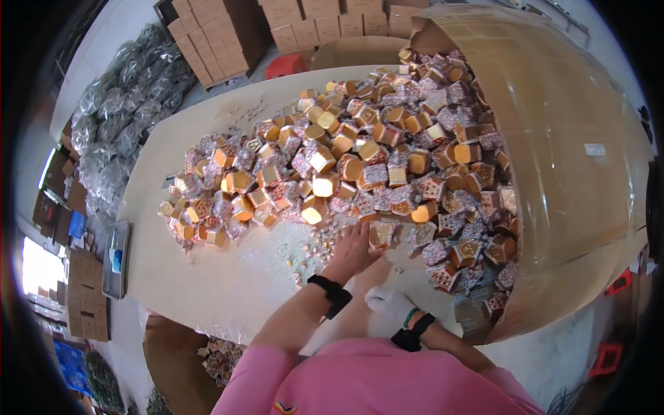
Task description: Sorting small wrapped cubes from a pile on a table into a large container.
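My bare left hand [351, 252] lies on the tan table, its fingers stretched toward the pile and nothing seen in its grasp. Close to its thumb side rests a small house-shaped ornament [382, 235] with a gold and reddish face and a sparkly coating. Pale loose crumbs [304, 254] are scattered beside the left fingers. My right hand [391, 306], in a white glove, is nearer my body with its fingers curled in; whatever they hold, if anything, is hidden. Ahead of both hands spreads a big heap of similar ornaments [324, 185], many showing gold bases.
A large taped cardboard box [567, 159] lies at the right, ornaments spilling from it. A metal tray [116, 259] sits off the table's left edge. Below stands an open carton [173, 360] with more ornaments. Clear plastic bags [124, 111] and stacked cartons [214, 38] are behind.
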